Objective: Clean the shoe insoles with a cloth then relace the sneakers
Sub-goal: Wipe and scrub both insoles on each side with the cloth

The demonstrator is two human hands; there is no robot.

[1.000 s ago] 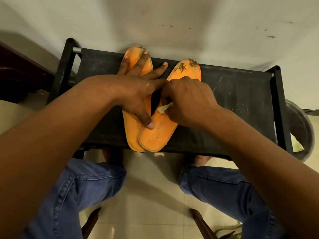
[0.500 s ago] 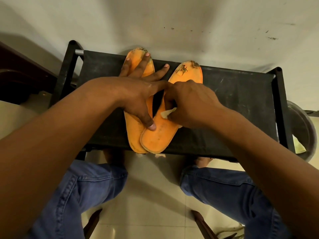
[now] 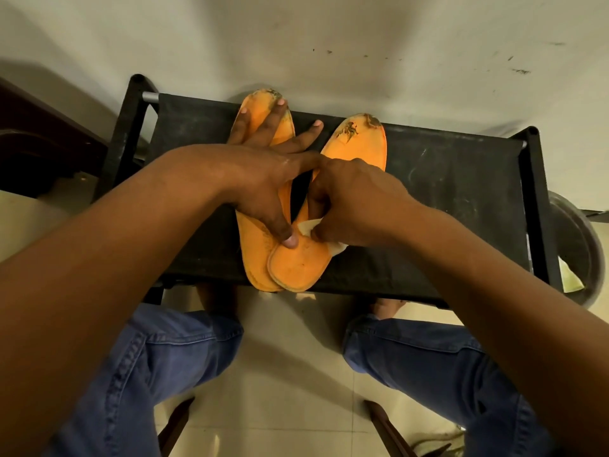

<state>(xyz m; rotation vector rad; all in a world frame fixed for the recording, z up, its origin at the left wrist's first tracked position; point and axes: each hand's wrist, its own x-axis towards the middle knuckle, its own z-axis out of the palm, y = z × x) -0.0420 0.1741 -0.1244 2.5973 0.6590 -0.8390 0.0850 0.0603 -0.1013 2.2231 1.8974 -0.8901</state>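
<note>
Black rack [image 3: 445,192], centre: left hand [image 3: 263,179] flat, pressing both insoles [image 3: 296,265]; right hand [image 3: 356,206] clamped on cloth [image 3: 308,224].

The right hand [image 3: 356,202] hides most of the cloth [image 3: 308,224]; the left hand [image 3: 263,179] covers the left insole's [image 3: 255,255] middle.

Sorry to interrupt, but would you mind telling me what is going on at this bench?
A seated person is cleaning two orange insoles on a black bench. The left hand presses flat on the left insole, thumb on the right insole. The right hand grips a small white cloth against that insole. Dark grime remains at both toe ends.
</note>
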